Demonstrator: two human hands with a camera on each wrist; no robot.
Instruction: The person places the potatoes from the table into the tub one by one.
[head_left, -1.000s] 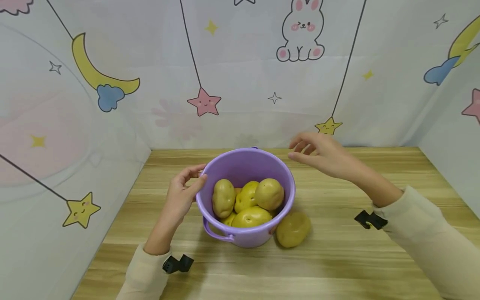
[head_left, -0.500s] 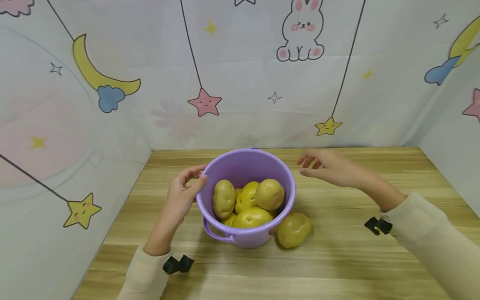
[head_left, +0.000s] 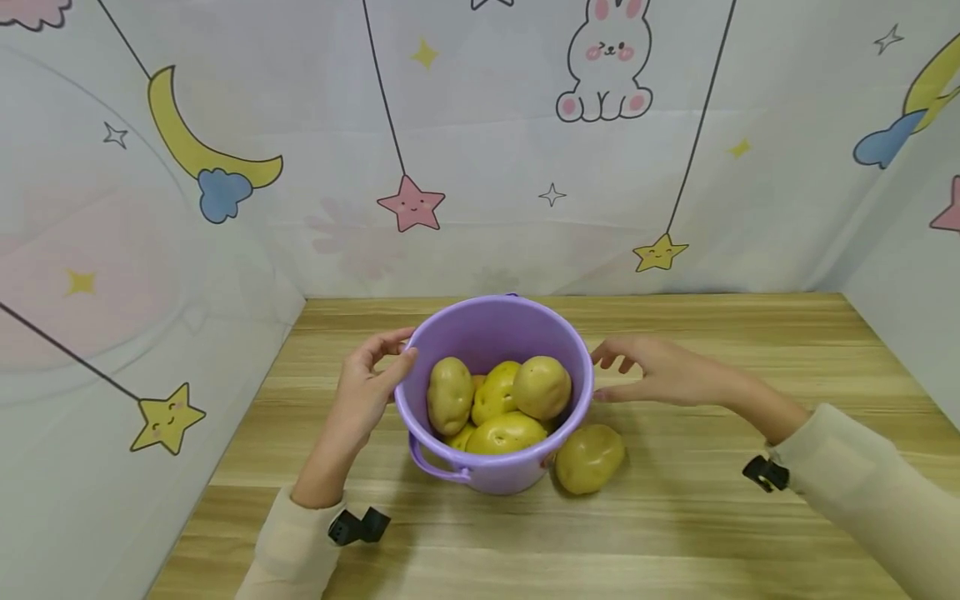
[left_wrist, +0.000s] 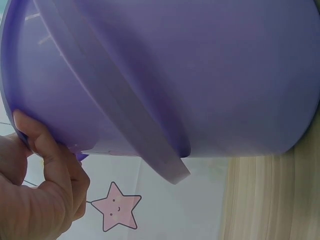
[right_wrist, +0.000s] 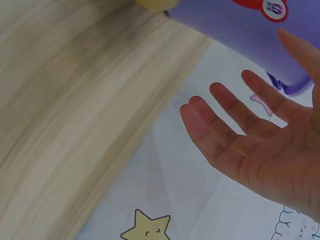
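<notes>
A purple bucket [head_left: 491,325] stands on the wooden table, with several yellowish potatoes [head_left: 505,433] heaped inside. One more potato [head_left: 590,458] lies on the table against the bucket's lower right side. My left hand [head_left: 360,390] grips the rim at the left; in the left wrist view its fingers [left_wrist: 55,157] curl at the edge. My right hand [head_left: 660,372] hovers at the bucket's right side, fingertips right at the rim. In the right wrist view that hand's fingers [right_wrist: 227,135] are spread and relaxed, holding nothing. A purple handle [left_wrist: 115,100] hangs down along the bucket's outer wall.
The wooden table [head_left: 712,533] spreads out in front and to both sides. White cloth walls [head_left: 480,150] printed with stars, moons and a rabbit close in the back and sides. A red sticker [right_wrist: 250,4] shows on the bucket's outside.
My right hand has come down from above the table's back edge to the bucket's right rim. My left hand, the bucket and the potatoes stay where they were.
</notes>
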